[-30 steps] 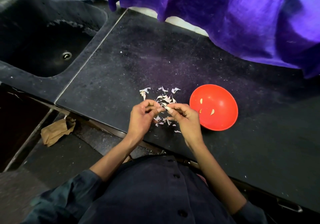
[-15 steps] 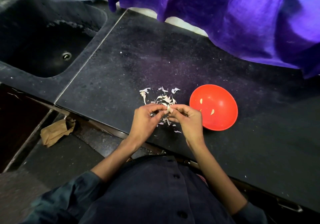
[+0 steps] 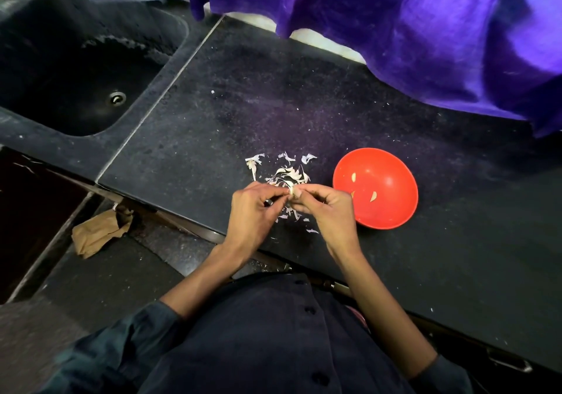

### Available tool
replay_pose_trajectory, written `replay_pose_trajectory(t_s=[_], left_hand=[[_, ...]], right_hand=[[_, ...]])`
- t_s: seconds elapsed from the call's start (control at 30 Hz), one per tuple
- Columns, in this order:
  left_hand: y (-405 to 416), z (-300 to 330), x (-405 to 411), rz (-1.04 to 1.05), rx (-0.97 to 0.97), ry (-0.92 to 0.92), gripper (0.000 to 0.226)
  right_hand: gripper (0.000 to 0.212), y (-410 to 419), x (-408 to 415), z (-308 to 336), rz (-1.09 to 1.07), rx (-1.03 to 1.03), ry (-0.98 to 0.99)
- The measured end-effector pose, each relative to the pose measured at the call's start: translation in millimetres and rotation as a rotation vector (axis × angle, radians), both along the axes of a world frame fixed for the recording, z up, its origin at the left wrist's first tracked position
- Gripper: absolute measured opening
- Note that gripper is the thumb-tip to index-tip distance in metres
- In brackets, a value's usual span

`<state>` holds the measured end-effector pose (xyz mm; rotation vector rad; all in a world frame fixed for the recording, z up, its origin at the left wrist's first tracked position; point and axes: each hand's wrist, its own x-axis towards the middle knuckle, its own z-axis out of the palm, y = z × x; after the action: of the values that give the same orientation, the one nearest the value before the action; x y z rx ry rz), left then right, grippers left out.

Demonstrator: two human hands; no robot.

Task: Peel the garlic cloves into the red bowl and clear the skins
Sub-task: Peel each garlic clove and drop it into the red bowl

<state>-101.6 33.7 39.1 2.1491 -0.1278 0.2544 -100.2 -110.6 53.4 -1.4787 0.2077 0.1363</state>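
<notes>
A small pale garlic clove (image 3: 293, 191) is pinched between the fingertips of my left hand (image 3: 254, 211) and my right hand (image 3: 330, 211), just above the dark counter. Loose white garlic skins (image 3: 287, 174) lie scattered on the counter behind and under my hands. The red bowl (image 3: 392, 208) stands right of my right hand, a short gap away. Three peeled cloves (image 3: 372, 196) lie inside it.
The black stone counter (image 3: 243, 113) runs left to a sunken black sink (image 3: 76, 68) with a drain. Purple cloth (image 3: 395, 28) hangs over the counter's far edge. A crumpled brown paper bag (image 3: 97, 232) lies on the floor below the front edge.
My two hands have drawn closer together around the clove, the fingertips shifting on it. The bowl and the skins on the counter stay where they were.
</notes>
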Motion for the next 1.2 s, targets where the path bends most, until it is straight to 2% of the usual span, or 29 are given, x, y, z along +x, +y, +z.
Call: replay_pose_trajectory(t_s=[0.13, 0.3, 0.37, 0.63, 0.9, 1.1, 1.2], left_hand=[[0, 0, 0, 0.001, -0.028, -0.004, 0.015], [0, 4, 1, 0.024, -0.215, 0.173, 0.011], [0, 4, 3, 0.021, -0.233, 0.197, 0.011], [2, -1, 3, -0.003, -0.088, 0.032, 0.015], [3, -4, 6, -0.064, 0.007, -0.082, 0.017], [4, -6, 9, -0.105, 0.066, -0.115, 0.017], [2, -4, 9, -0.055, -0.001, -0.060, 0.016]], right_hand=[[0.024, 1, 1, 0, 0.007, -0.069, -0.051], [0.015, 2, 4, -2, 0.015, -0.096, -0.031], [0.017, 1, 3, -2, 0.016, -0.088, -0.023], [0.014, -1, 3, 4, 0.033, 0.020, 0.024], [0.009, -3, 7, -1, 0.029, -0.012, 0.019], [0.016, 0, 6, -5, 0.003, -0.071, -0.029], [0.012, -1, 7, -6, 0.007, -0.094, -0.024]])
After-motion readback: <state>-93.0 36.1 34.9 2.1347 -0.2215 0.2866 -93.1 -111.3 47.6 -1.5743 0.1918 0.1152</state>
